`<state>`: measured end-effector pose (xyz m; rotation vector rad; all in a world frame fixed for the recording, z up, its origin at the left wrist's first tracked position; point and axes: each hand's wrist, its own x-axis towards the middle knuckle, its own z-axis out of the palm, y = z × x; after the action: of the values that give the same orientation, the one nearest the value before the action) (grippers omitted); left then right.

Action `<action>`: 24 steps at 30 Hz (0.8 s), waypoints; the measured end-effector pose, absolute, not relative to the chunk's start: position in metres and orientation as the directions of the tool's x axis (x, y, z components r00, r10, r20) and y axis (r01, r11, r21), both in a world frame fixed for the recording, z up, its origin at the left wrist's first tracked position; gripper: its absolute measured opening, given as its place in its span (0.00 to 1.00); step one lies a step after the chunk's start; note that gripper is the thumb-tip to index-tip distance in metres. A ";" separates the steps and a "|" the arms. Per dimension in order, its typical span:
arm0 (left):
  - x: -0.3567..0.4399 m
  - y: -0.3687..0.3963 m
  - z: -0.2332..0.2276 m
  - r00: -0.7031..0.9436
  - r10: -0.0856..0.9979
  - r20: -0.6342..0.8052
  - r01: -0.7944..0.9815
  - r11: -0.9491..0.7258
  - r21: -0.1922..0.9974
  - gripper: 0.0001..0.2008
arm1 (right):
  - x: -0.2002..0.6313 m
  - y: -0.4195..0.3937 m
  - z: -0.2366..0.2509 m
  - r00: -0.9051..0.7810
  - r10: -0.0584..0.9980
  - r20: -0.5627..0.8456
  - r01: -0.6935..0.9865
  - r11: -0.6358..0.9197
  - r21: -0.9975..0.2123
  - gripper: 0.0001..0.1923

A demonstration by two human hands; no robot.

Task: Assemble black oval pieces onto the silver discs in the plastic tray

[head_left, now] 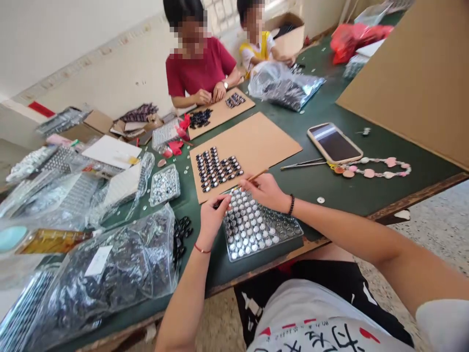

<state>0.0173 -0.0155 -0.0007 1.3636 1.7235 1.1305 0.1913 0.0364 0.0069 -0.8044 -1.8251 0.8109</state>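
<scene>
My right hand [269,191] pinches a thin wooden stick [259,175], its tip pointing toward my other hand. Between the fingertips of my left hand [213,215] is a small black piece [219,200], mostly hidden by the fingers. Both hands are above the upper edge of a clear tray [252,230] with rows of round white-topped pieces; several pockets at its right hold none. Just beyond lies a cardboard sheet [256,139] with rows of black pieces with shiny white centres [214,168]. Loose black pieces [182,234] lie left of my left hand.
A clear box of shiny beads [164,185] stands left of the cardboard. A large plastic bag [120,274] fills the near left. To the right lie tweezers [302,164] and a phone [334,143] with a beaded strap [379,167]. Two people [200,73] sit across the table.
</scene>
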 end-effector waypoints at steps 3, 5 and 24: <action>0.016 -0.018 -0.004 -0.218 0.975 0.032 0.449 0.071 0.891 0.16 | 0.194 0.033 0.007 -0.383 0.767 0.515 0.162 0.604 -0.780 0.19; 0.018 -0.019 -0.005 -0.178 0.984 0.012 0.467 0.074 0.881 0.18 | 0.195 0.032 0.006 -0.413 0.741 0.529 0.170 0.634 -0.755 0.19; 0.025 -0.024 0.001 -0.075 0.992 -0.105 0.352 0.125 0.928 0.18 | 0.192 0.024 -0.001 -0.572 0.591 0.569 0.200 0.773 -0.601 0.13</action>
<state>0.0251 -0.0239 0.0006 1.3515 1.5680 0.9659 0.1915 0.0242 -0.0009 -0.5867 -2.1565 0.6171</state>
